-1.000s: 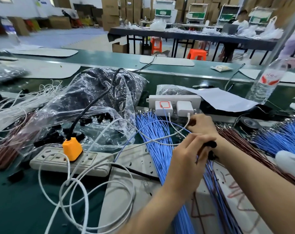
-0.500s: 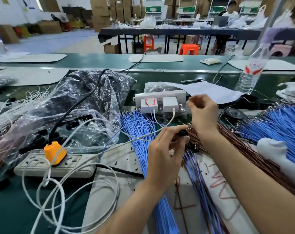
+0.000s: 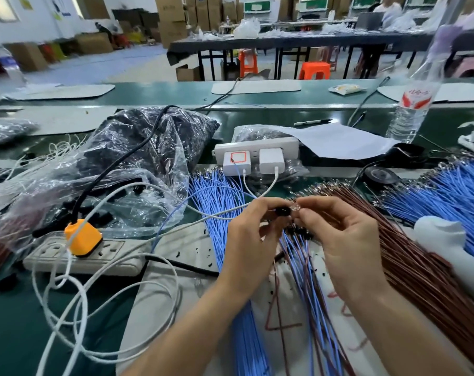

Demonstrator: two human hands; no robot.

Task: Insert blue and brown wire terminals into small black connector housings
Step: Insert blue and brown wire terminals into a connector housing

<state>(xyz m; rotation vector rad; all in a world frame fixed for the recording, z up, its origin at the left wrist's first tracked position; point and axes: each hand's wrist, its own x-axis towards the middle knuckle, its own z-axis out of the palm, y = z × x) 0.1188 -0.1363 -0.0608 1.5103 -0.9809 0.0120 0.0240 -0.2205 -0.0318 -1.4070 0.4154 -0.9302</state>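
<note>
Both hands pinch parts: left hand holds a housing, right hand a terminal just right of it. Best to line the terminal square with the cavity, then push straight.

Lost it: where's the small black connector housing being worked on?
Head view, centre: the small black connector housing is pinched by the left hand, next to the metal wire terminal the right hand pinches, before the white power strip.

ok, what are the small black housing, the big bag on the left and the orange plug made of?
Housing in the left hand: looks like moulded black plastic, slight sheen. Bag: thin clear plastic film, crinkled with glare. Orange plug: matte plastic or rubber, can't tell which.
</note>
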